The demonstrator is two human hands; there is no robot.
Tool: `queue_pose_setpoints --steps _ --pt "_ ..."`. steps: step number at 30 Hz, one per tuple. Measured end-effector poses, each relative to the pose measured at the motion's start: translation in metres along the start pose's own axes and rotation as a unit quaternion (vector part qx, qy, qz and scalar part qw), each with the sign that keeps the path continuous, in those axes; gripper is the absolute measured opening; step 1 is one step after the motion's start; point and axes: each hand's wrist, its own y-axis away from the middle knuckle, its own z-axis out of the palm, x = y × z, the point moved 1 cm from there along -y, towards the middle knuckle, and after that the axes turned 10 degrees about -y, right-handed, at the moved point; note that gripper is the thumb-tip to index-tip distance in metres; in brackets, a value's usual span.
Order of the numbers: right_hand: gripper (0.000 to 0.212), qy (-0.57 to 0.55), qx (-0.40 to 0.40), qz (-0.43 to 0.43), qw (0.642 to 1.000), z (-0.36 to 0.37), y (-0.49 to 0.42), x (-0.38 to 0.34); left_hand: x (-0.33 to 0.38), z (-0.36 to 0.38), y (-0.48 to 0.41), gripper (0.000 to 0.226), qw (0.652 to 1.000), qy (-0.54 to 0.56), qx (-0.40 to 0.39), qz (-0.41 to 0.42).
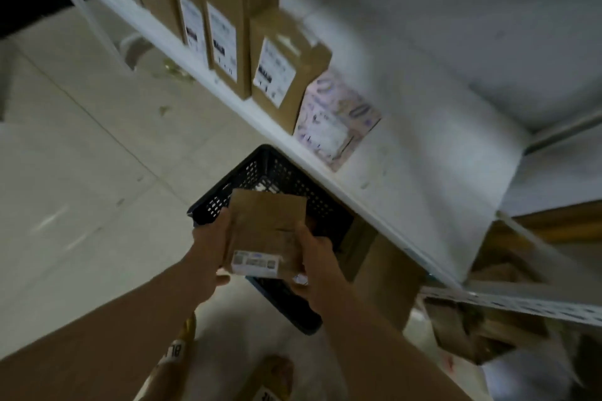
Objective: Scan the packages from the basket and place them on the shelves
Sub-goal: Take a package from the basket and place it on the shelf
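A small brown cardboard package (pixel 267 225) with a white label on its near edge is held above the dark perforated basket (pixel 247 182) on the floor. My left hand (pixel 211 247) grips its left side and my right hand (pixel 314 257) grips its right side. The white shelf (pixel 407 153) runs diagonally above the basket. On it stand several brown packages (pixel 280 72) with white barcode labels, and a pale patterned package (pixel 335 117) stands at the end of the row. The frame is blurred by motion.
Bare white shelf surface stretches right of the patterned package. Under the shelf sit brown cartons (pixel 387 273) and a perforated metal upright (pixel 521 301). Pale tiled floor (pixel 81 172) lies left. More brown packages (pixel 270 378) lie on the floor near my feet.
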Motion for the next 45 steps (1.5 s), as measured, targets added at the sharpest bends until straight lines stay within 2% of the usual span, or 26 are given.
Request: queue_pose_setpoints --steps 4,7,9,14,16,18,21,25,29,35,39,43,45 --pt "0.055 0.045 -0.037 -0.057 0.997 -0.016 0.091 -0.03 0.014 -0.006 0.105 0.067 0.999 0.007 -0.03 0.034" --pt "0.042 0.042 -0.047 -0.105 0.992 -0.027 0.151 -0.06 0.033 -0.011 0.181 0.048 0.994 0.026 -0.064 0.088" --pt "0.034 0.045 -0.043 -0.134 0.989 -0.032 0.19 -0.078 0.046 -0.016 0.224 0.05 0.988 0.043 -0.081 0.125" --pt "0.035 0.027 -0.015 -0.201 0.979 -0.051 0.294 -0.089 0.051 -0.033 0.303 0.046 0.966 0.075 -0.11 0.221" --pt "0.039 0.01 -0.016 -0.236 0.972 -0.056 0.333 -0.08 0.044 -0.042 0.331 0.044 0.957 0.073 -0.13 0.247" --pt "0.034 -0.015 -0.029 -0.272 0.962 -0.059 0.374 -0.068 0.036 -0.053 0.359 0.045 0.948 0.076 -0.145 0.272" --pt "0.033 -0.064 -0.043 -0.304 0.95 -0.06 0.426 -0.046 0.025 -0.073 0.39 0.049 0.939 0.087 -0.168 0.288" --pt "0.049 -0.11 -0.033 -0.33 0.937 -0.058 0.485 -0.02 0.011 -0.101 0.431 0.056 0.922 0.091 -0.182 0.328" --pt "0.065 -0.139 -0.028 -0.372 0.917 -0.063 0.535 0.002 -0.003 -0.118 0.464 0.042 0.9 0.086 -0.209 0.373" --pt "0.019 -0.157 -0.038 -0.424 0.891 -0.08 0.575 0.024 -0.022 -0.14 0.496 0.041 0.869 0.047 -0.279 0.406" --pt "0.027 -0.171 -0.035 -0.436 0.883 -0.088 0.585 0.035 -0.03 -0.143 0.505 0.035 0.853 0.035 -0.31 0.418" --pt "0.017 -0.17 -0.045 -0.465 0.868 -0.096 0.602 0.041 -0.036 -0.14 0.513 0.045 0.83 0.001 -0.309 0.465" --pt "0.019 -0.157 -0.056 -0.48 0.861 -0.107 0.607 0.041 -0.04 -0.138 0.521 0.044 0.827 -0.002 -0.329 0.456"
